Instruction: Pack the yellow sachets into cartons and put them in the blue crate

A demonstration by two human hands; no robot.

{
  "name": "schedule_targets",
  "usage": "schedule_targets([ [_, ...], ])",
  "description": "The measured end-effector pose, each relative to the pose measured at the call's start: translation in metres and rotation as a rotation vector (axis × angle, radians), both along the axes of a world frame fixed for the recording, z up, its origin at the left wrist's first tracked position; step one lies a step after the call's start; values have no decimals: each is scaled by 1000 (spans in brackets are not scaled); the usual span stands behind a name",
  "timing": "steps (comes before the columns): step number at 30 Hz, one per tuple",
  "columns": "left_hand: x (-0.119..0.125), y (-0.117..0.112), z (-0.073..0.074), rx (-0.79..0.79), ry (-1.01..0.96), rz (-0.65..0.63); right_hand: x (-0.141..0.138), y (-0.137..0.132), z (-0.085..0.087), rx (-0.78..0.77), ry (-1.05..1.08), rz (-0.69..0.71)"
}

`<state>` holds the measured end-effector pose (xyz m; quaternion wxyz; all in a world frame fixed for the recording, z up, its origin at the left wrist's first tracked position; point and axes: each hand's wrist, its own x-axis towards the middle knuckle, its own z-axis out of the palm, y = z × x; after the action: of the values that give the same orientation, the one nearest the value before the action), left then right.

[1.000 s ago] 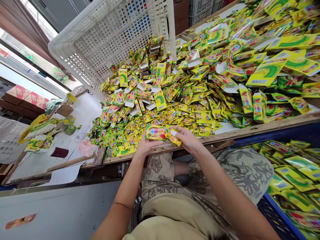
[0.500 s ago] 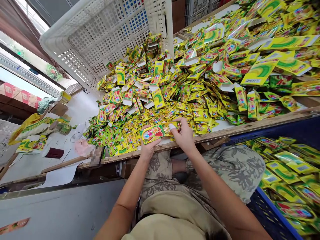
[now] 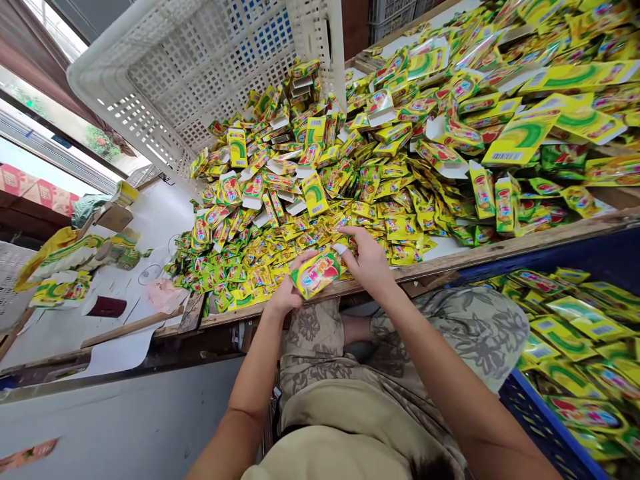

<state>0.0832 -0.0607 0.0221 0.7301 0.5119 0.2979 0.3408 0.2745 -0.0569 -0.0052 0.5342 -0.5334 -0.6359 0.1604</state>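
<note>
My left hand [image 3: 284, 293] is closed around a small printed cardboard box [image 3: 318, 273], yellow and green with a red fruit picture, tilted up to the right. At the box's right end my right hand [image 3: 367, 263] has thumb and curled fingers on the edge; a white wrap covers the thumb tip. Whatever lies between those fingertips is mostly hidden. Just beyond both hands spreads a heap of small yellow sachets [image 3: 280, 243], with green sachets [image 3: 220, 270] to the left. More of the printed boxes [image 3: 314, 195], several with white end flaps open, lie on the heap.
A white plastic crate [image 3: 195, 80] lies tipped on its side behind the heap. A wooden rim [image 3: 425, 267] edges the table. To my lower right stands a blue crate [image 3: 550, 427] of filled-looking boxes. A dark red cylinder [image 3: 107, 307] lies at left.
The box in my left hand has turned, its right end tilting upward and moving right. The yellow sachet seen at its right end no longer shows. My right hand remains by that end.
</note>
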Motion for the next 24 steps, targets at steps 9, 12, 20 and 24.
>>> schedule_targets([
  [9,12,7,-23,31,59,251,2,-1,13,-122,142,35],
  [12,11,15,-47,43,63,376,12,1,19,-141,90,168],
  [20,3,29,-35,145,331,135,25,9,22,-116,-117,286],
  [24,11,42,-28,250,514,0,17,19,31,-88,-220,419],
])
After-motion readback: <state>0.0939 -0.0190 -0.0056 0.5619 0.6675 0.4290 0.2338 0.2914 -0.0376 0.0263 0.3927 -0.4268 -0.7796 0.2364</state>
